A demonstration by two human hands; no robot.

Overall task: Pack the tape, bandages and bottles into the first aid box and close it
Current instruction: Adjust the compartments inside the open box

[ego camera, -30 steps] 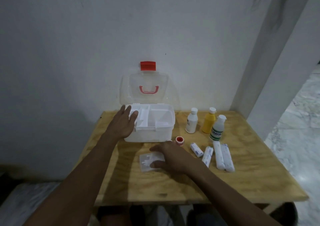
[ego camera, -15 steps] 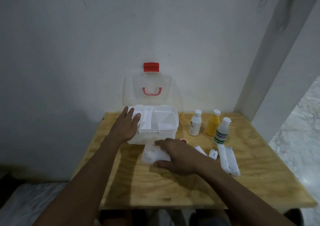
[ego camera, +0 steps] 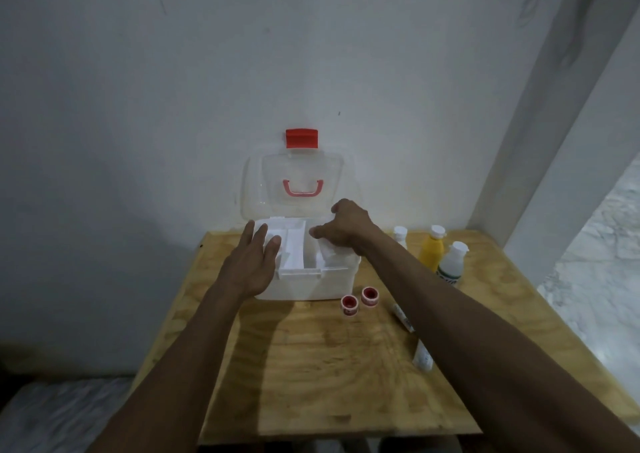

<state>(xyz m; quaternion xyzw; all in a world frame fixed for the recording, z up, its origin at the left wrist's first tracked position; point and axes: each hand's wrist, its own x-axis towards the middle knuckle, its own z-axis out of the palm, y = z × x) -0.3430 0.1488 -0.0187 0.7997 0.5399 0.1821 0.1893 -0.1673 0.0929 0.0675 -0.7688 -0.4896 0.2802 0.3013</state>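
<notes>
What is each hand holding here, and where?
Right hand pinches a clear packet by its top edge over the box; left hand rests flat on the box, holding nothing.

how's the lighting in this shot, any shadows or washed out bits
Head view: dim and soft overall; the white first aid box interior is washed out, hiding detail under the right hand; both arms cast shadows on the wooden table; the wide lens bends the wall corner at right.

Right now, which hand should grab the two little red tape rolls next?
The right hand, probably. The tape rolls lie on the table at the box's front right corner, on the right arm's side. The left hand rests on the box's left side, steadying it.
</notes>
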